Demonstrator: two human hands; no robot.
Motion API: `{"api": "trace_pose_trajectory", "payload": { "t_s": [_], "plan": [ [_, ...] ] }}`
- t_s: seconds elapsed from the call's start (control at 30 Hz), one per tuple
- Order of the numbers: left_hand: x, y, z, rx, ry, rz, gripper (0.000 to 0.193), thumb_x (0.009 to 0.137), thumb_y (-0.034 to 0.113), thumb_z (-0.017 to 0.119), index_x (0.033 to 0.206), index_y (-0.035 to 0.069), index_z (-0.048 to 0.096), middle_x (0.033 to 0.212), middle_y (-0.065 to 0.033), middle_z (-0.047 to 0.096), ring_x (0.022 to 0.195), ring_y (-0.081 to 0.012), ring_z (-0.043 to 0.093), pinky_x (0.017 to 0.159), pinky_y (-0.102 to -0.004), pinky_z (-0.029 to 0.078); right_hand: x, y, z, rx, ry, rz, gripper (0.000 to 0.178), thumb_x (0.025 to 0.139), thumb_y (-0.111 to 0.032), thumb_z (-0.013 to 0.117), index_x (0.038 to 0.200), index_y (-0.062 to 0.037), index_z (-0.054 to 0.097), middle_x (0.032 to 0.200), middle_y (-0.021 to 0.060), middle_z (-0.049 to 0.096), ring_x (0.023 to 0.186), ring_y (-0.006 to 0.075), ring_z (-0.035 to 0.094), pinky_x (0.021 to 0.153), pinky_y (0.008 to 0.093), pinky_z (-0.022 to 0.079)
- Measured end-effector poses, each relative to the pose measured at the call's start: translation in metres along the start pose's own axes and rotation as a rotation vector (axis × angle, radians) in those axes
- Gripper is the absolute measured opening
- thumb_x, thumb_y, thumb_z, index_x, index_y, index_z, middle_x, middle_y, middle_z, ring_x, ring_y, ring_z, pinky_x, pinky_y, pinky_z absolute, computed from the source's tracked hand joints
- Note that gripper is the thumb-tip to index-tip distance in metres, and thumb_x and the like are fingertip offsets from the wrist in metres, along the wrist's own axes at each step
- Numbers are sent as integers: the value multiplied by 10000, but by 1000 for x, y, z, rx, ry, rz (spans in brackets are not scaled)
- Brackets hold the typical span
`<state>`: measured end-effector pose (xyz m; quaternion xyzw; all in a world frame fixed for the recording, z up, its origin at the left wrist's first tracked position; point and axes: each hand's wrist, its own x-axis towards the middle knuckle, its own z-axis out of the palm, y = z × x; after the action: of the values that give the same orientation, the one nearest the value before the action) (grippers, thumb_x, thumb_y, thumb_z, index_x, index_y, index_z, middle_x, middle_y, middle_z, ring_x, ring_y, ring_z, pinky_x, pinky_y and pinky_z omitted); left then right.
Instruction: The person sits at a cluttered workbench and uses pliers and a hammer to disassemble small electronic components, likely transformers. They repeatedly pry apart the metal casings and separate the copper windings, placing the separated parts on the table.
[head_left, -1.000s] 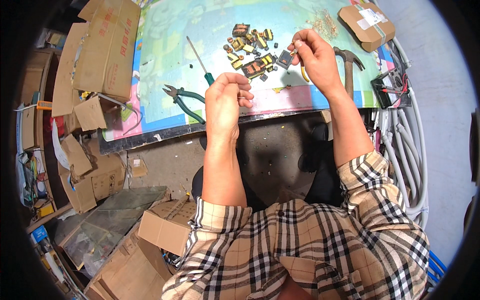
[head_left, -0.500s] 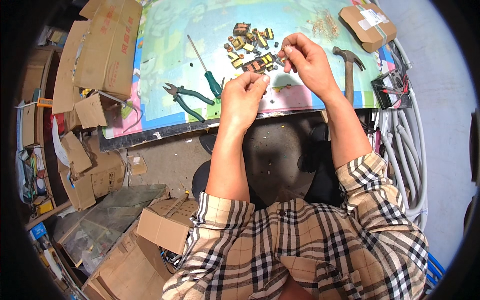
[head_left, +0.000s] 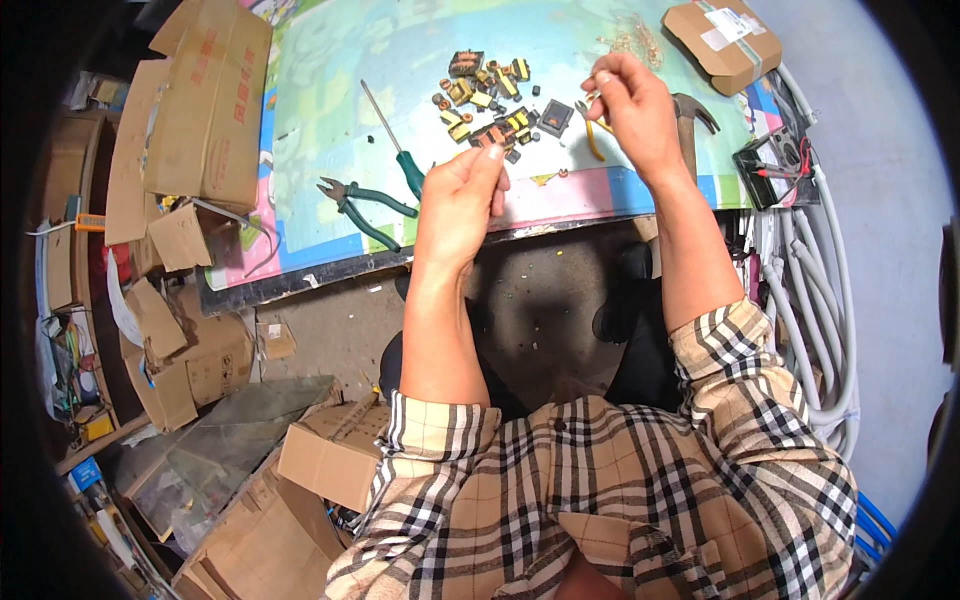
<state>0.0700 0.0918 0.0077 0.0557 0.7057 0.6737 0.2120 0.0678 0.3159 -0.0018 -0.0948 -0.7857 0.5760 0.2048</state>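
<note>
My left hand (head_left: 462,205) is over the near part of the table, fingers curled and thumb pressed in. Anything in that grip is hidden. My right hand (head_left: 640,115) is raised farther to the right, fingertips pinched together on something too small to make out. Just beyond my left hand is a pile of small coils and transformers (head_left: 480,95), wrapped in yellow tape and copper wire. A dark square part (head_left: 555,118) rests between my hands. Close below my right fingertips shows a small tool with a yellow handle (head_left: 595,143).
Green-handled pliers (head_left: 360,210) and a green-handled screwdriver (head_left: 408,172) lie left of my left hand. A hammer (head_left: 690,130), a meter with red leads (head_left: 780,170) and a flat cardboard box (head_left: 722,45) are at the right. Fine copper wire scraps (head_left: 635,42) lie at the back.
My hands have moved apart, the left one leftward and the right one slightly up and right. The dark square part and the yellow-handled tool now show between them.
</note>
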Motion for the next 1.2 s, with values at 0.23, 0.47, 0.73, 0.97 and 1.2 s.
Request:
{"api": "trace_pose_trajectory", "payload": {
  "t_s": [0.23, 0.47, 0.73, 0.97, 1.2],
  "plan": [
    [-7, -7, -17, 277, -62, -7, 219, 952, 176, 561, 806, 27, 627, 616, 1, 573, 506, -74, 466, 474, -234, 354, 6, -8, -22, 343, 50, 241, 220, 969, -93, 487, 1126, 41, 563, 982, 103, 663, 686, 86, 595, 599, 214, 468],
    [-10, -10, -10, 914, -205, 47, 222, 831, 138, 644, 972, -27, 690, 839, -198, 694, 752, -343, 665, 731, -373, 509, 4, -2, -19, 756, -227, 413, 132, 948, -109, 599, 1049, -24, 595, 917, 32, 641, 685, 42, 558, 565, 142, 465],
    [11, -4, 16, 157, 144, 206, 241, 920, 62, 617, 1126, -63, 617, 962, -107, 700, 778, -135, 646, 716, -279, 526, -18, -20, 20, 555, -349, 428, 164, 912, -132, 641, 1030, -18, 638, 818, 16, 652, 651, 56, 571, 580, 185, 446],
    [13, -3, 16, -135, 97, 137, 181, 926, 37, 595, 1064, -70, 643, 892, -96, 705, 742, -119, 649, 673, -253, 530, -26, -27, 31, 493, -398, 368, 169, 905, -188, 675, 1009, -62, 633, 797, -33, 611, 644, 39, 533, 576, 179, 424],
    [7, -1, 21, 140, 132, 217, 174, 951, 60, 556, 1027, -62, 655, 881, -99, 704, 705, -119, 648, 617, -245, 511, -24, -23, 31, 422, -399, 259, 201, 904, -143, 648, 1046, -3, 620, 798, 5, 625, 658, 64, 551, 600, 205, 448]
  ]
}}
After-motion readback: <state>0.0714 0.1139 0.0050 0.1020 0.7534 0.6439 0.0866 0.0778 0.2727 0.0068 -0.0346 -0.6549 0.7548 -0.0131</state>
